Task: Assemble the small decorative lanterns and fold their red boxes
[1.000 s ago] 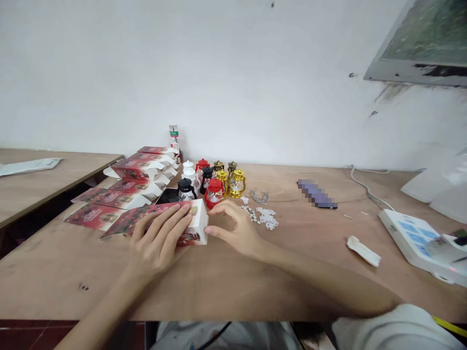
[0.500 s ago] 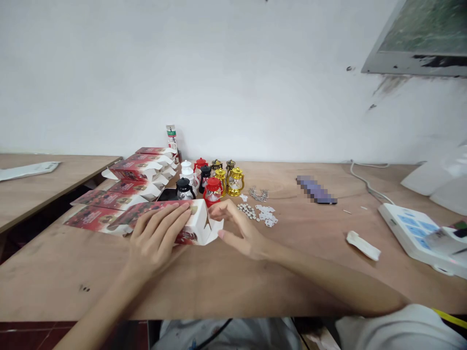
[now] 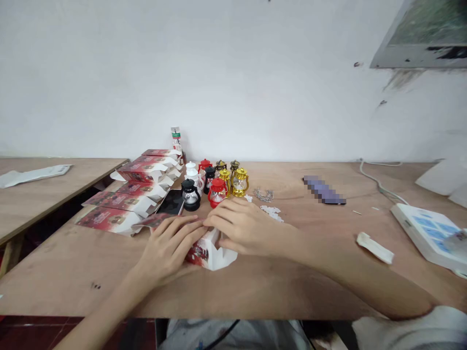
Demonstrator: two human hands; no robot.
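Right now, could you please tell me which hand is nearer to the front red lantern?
Right: the right hand is just in front of the front red lantern; the left hand lies farther off, front-left.

Cartons and lanterns on a wooden bench suggest a workshop.

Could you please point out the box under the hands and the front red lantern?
Box (image 3: 199,254): head view, on its printed side panel.
Front red lantern (image 3: 218,196): head view, on its clear middle.

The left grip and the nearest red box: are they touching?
Touching. The head view shows the left grip lying over the nearest red box, fingers across its top.
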